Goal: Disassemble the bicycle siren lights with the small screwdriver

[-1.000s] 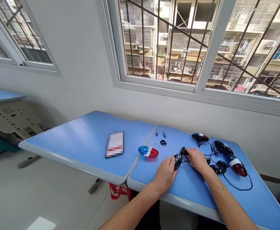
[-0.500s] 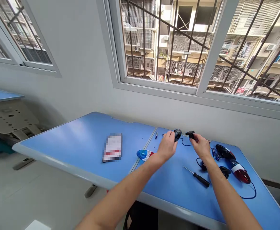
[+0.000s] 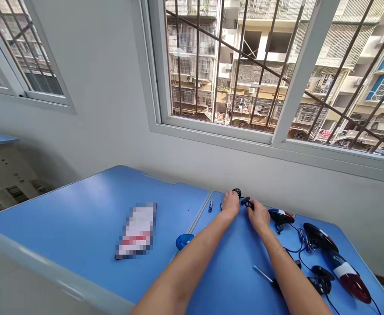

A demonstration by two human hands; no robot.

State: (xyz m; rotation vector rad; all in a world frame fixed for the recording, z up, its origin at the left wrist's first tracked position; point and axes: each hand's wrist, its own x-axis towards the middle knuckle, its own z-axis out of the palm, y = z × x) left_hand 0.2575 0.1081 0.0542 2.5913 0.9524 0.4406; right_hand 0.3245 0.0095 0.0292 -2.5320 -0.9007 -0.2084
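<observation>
Near the table's back edge, my left hand [image 3: 231, 204] is closed on a black part with a speckled face [image 3: 237, 192]. My right hand [image 3: 259, 214], just beside it, pinches a small black piece [image 3: 245, 201]. The two parts are close together but apart. A blue translucent shell [image 3: 184, 240] lies left of my left forearm, partly covered by it. Under my right forearm is a screwdriver [image 3: 262, 274], its shaft pointing left and its handle mostly hidden. A small metallic piece [image 3: 210, 206] rests left of my left hand.
On the right of the blue table [image 3: 89, 218] are a black, red and blue device [image 3: 281, 215], a black device [image 3: 319, 236], a dark red and white device [image 3: 352, 280] and tangled cables. A blurred printed packet [image 3: 137, 232] lies left. The wall and window stand behind.
Both hands have moved toward the table's back edge and closer together, still holding the black parts. The camera view has shifted, and a black, red and blue device now shows beside my right hand.
</observation>
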